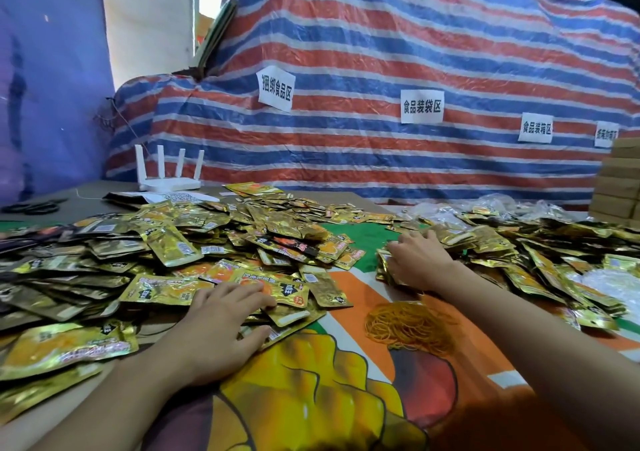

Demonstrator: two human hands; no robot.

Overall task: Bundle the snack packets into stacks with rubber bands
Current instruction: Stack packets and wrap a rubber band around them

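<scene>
Head view: your left hand lies flat on loose gold foil snack packets; your right hand cups a small packet stack. Careful, slick foil could fan out unbanded.

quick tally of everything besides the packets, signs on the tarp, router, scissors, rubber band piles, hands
signs: 4
router: 1
scissors: 1
rubber band pile: 1
hands: 2 (left hand, right hand)
total: 9
packets: heaped and overlapping, too many to count
</scene>
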